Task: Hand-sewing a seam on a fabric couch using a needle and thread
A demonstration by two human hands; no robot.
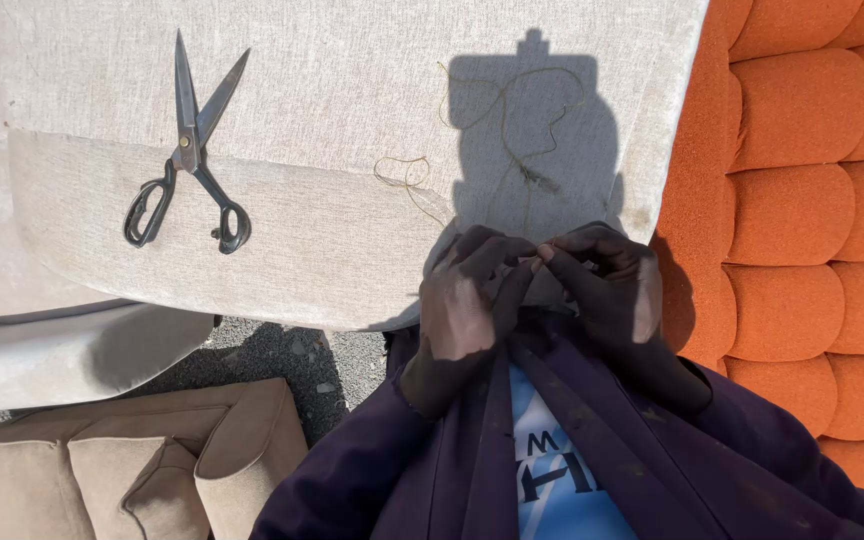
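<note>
While both hands are bunched together right at the near edge of the beige upholstered cushion (352, 110), it looks like fine pinch work: the left hand (467, 300) and right hand (607, 285) have fingertips pressed together, touching each other, closed on something too small to make out, probably the end of the thread (507, 120). That thread lies loose and curly on the fabric just above the hands, partly in the head's shadow, with a second little loop (402, 172) just to the left. I'd guess it's featherlight, limp and easy to lose, so pinching near the end is the only real way to hold it. Big black-handled scissors (190, 150) lie open on the cushion well off to the left, untouched. An orange tufted piece (802, 180) sits to the right, and a tan sofa (102, 460) lower left.
</note>
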